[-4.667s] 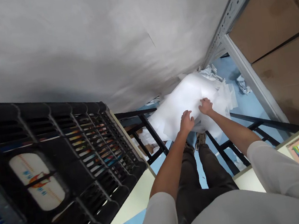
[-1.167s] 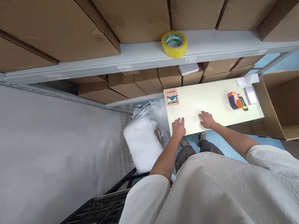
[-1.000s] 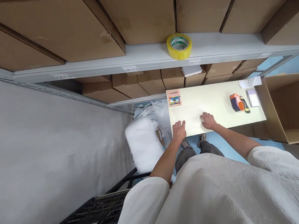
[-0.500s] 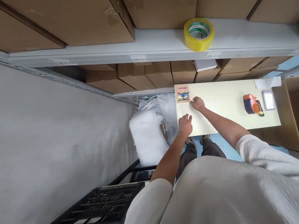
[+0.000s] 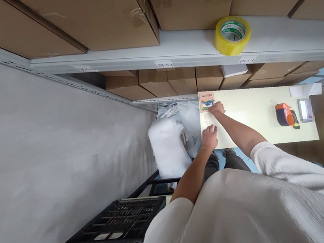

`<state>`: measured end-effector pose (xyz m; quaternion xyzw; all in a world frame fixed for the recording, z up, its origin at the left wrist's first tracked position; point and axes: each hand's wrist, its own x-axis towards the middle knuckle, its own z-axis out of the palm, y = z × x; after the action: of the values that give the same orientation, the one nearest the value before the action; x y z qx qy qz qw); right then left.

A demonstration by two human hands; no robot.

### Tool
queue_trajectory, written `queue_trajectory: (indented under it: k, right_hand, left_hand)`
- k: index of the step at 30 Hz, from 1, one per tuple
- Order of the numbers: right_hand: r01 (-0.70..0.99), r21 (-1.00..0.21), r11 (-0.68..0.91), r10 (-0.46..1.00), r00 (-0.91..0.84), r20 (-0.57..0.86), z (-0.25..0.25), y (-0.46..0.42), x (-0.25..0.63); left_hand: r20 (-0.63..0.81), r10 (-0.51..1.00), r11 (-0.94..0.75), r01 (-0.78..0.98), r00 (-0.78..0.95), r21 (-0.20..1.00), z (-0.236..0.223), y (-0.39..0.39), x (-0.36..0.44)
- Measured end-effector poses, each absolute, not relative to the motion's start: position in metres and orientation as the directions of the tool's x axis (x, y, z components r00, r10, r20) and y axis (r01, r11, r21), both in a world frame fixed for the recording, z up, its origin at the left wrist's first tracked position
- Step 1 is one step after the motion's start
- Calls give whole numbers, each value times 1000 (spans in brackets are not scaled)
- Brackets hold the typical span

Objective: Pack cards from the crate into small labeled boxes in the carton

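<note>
A small pink book (image 5: 206, 98) with a colourful picture on its cover lies flat at the far left corner of the pale table (image 5: 247, 104). My right hand (image 5: 217, 108) is closed, its fingers curled, and overlaps the book's lower right corner. Whatever it may hold is hidden. Nearer to me, my left hand (image 5: 210, 138), with a ring on one finger, rests open at the table's left edge, fingers apart and just below the book.
An orange and purple tape dispenser (image 5: 284, 114) stands toward the table's right end, near white papers (image 5: 306, 90). Yellow tape (image 5: 232, 36) sits on the shelf above. White packing material (image 5: 170, 146) lies left of the table; a black crate (image 5: 110, 222) with books stands lower left.
My right hand has moved up over the book's lower corner. The left hand stays near the table's left edge. The whole view has shifted slightly, moving the scene rightward.
</note>
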<state>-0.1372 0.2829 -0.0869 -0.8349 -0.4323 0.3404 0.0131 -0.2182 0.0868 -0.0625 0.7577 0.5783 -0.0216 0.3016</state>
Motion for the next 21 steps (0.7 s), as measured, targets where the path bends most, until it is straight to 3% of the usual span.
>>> queue_trajectory:
  k: [9, 16, 21]
  right_hand:
    - [738, -259, -623, 725, 421, -546, -82, 292, -138]
    - [778, -340, -529, 785, 296, -544, -74, 288, -129]
    - [697, -461, -549, 799, 274, -536, -58, 290, -104]
  left_hand:
    - [-392, 861, -135, 889, 324, 438, -62, 87, -216]
    - [-411, 856, -119, 893, 314, 434, -65, 87, -213]
    - [-412, 858, -115, 895, 308, 431, -66, 88, -212]
